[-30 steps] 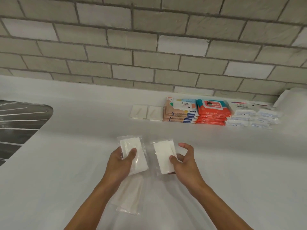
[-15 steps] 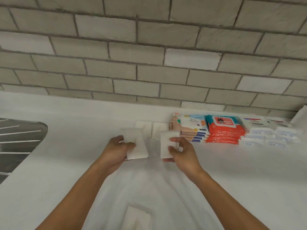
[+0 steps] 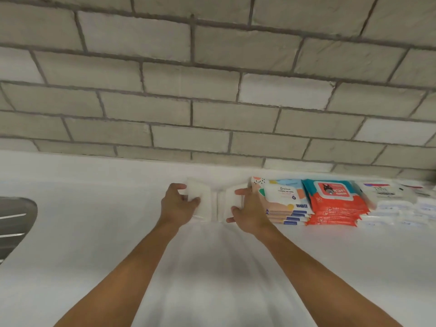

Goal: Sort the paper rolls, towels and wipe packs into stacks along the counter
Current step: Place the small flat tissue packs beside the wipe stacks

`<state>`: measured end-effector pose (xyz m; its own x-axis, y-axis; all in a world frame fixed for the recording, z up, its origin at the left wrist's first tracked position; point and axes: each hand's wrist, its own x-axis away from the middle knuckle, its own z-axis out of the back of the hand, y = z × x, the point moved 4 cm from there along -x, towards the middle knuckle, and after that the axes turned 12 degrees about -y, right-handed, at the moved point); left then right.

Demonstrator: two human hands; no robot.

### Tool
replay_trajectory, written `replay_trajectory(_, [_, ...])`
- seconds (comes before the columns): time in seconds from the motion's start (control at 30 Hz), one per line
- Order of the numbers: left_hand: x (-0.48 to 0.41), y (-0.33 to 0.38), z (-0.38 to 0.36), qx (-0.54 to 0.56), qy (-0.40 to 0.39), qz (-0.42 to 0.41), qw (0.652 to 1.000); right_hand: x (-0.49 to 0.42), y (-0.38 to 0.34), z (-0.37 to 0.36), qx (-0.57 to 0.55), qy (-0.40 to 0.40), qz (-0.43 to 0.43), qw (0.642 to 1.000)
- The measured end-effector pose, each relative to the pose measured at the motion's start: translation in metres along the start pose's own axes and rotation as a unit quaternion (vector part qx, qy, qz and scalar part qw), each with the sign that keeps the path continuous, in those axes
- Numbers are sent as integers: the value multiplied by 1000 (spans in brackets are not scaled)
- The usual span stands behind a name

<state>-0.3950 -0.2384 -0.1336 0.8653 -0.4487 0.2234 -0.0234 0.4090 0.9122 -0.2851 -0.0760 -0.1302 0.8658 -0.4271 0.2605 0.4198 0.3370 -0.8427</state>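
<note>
Both white packs point(image 3: 203, 197), one per hand point(image 3: 178, 204), point lengthwise at the wall.

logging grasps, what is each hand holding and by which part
Left hand grips a white towel pack by its left edge; right hand grips another white pack by its right edge.

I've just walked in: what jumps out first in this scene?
Two bare arms reach across a white counter, the left hand and right hand each setting a small white packet down near the brick wall. Just right of them, bright wipe packs catch the eye: a pastel stack, then an orange stack, then white packs.
</note>
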Motion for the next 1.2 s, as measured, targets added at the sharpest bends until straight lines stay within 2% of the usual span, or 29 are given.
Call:
replay_trajectory(0.17, [-23,-4,-12,-16,4,17,1000,-22,8,-7,113,10,-16,993])
replay_trajectory(0.37, [-27,-15,-23,-87,18,-4,996,-13,5,-18,332,78,7,940])
replay_trajectory(0.5, [-27,-25,-28,-148,15,-5,989,1,0,-27,399,62,11,915])
replay_trajectory(0.63, [-26,-32,-31,-197,-38,10,980,7,8,-41,492,1,6,871])
replay_trajectory(0.73, [-22,-31,-30,-220,-93,12,971,5,16,-46,495,-24,3,869])
replay_trajectory(0.83, [-17,-30,-28,-251,-120,3,961,3,19,-45,462,-25,17,887])
replay_trajectory(1.2, [-16,-33,-23,-243,-95,-26,965,1,20,-35,424,-6,30,905])
